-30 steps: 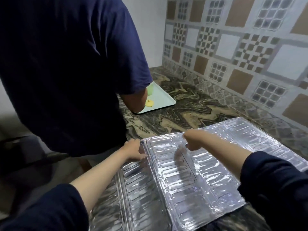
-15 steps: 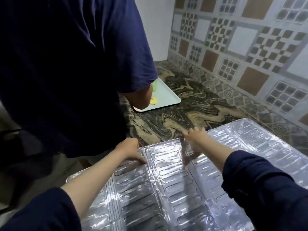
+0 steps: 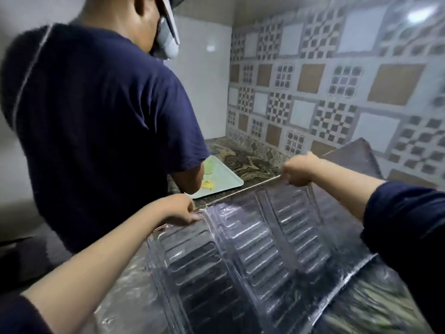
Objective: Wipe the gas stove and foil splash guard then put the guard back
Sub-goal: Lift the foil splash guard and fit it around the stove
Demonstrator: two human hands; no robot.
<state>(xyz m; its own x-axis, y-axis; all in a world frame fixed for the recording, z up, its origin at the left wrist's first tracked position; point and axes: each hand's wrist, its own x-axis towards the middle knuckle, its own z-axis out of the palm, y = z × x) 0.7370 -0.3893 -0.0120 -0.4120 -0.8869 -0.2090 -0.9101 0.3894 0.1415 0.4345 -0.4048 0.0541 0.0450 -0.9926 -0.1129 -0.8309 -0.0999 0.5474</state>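
The ribbed foil splash guard (image 3: pixel 252 249) fills the lower middle of the view, tilted up off the counter with its far edge raised. My left hand (image 3: pixel 179 209) pinches that far edge at the left fold. My right hand (image 3: pixel 299 171) grips the same edge farther right and higher. A further panel of the guard (image 3: pixel 354 157) stands behind my right hand against the wall. The gas stove is out of sight.
A person in a dark blue shirt (image 3: pixel 96 121) stands close on the left, leaning over the marbled counter (image 3: pixel 250 165). A pale green tray (image 3: pixel 224 179) with yellow bits lies by that person's arm. A patterned tile wall (image 3: pixel 337 80) runs along the back.
The guard lay flat on the counter before; both hands have lifted its far edge so it now stands tilted. My view has swung upward, bringing the other person's head into sight.
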